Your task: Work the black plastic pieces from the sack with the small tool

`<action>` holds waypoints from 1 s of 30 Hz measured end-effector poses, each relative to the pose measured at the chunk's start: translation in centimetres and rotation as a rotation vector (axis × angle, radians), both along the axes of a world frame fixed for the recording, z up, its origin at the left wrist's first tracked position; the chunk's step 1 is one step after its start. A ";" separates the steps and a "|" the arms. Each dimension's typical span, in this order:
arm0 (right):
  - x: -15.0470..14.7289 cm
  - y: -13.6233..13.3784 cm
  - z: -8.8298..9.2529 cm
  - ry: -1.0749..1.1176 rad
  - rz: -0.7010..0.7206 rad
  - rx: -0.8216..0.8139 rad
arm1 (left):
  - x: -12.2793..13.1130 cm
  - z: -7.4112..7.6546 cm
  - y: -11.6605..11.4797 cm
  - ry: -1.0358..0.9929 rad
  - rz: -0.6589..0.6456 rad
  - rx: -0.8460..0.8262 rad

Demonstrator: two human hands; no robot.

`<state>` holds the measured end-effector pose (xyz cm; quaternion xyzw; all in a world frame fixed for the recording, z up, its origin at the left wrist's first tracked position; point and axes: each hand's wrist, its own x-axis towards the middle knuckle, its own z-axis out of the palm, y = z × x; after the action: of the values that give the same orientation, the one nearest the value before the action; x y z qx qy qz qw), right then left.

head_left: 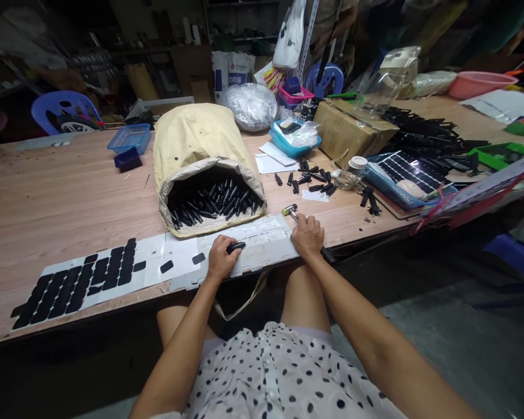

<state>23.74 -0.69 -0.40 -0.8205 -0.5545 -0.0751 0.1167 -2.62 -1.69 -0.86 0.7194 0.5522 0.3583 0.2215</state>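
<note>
Black and slim, a small cylindrical part (236, 247) is pinched in the left hand (222, 256), its fingers curled closed about one end, just above the pale cardboard strip (262, 254) along the table's near edge. The right hand (308, 234) is wrapped around a small hammer (289, 210), fist closed on the shaft, its yellowish-and-metal head poking out beyond the fingers and its dark handle end sticking out behind the hand. Directly beyond the strip, a cream woven sack (196, 137) lies on its side, mouth toward the person, with many similar black parts (227, 198) inside. To the left, black adhesive pads (70, 288) sit in rows on white backing paper (151, 250); farther right, loose black pieces (310, 176) lie scattered on the wood-grain table (91, 186).
</note>
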 end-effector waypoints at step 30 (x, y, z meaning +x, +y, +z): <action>0.8 0.0 0.5 0.137 0.062 0.007 | 4.7 -0.5 1.6 0.131 -0.066 -0.026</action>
<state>24.53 -0.71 0.15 -0.8058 -0.5701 -0.0168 0.1595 2.03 -0.11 -1.36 0.7562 0.5462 0.2955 0.2060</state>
